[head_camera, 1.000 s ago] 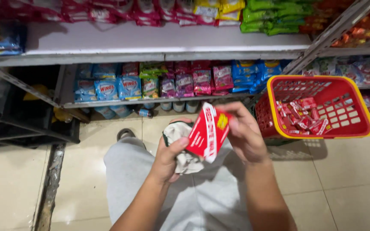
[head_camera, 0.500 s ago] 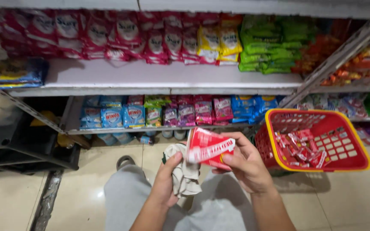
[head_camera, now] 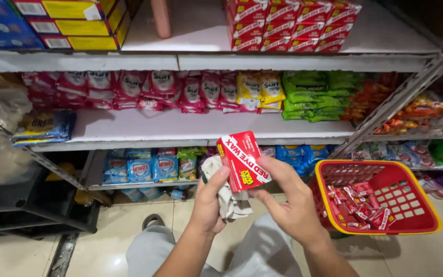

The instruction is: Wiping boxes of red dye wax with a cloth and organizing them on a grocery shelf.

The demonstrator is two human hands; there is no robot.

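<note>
My right hand (head_camera: 296,205) is raised palm-up, fingers closed around a red packet (head_camera: 243,161). Beside it, my left hand (head_camera: 208,202) clutches a crumpled cloth (head_camera: 229,197), thumb touching the packet.

A small grocery shop aisle: white metal shelves (head_camera: 180,128) stacked with detergent sachets (head_camera: 149,90) at 12 o'clock, and a red shopping basket (head_camera: 426,218) of goods at 3 o'clock.

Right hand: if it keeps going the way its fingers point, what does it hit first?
The right hand points up-left, already touching the red box. Beyond that, probably the shelf edge, though depth is unclear.
</note>
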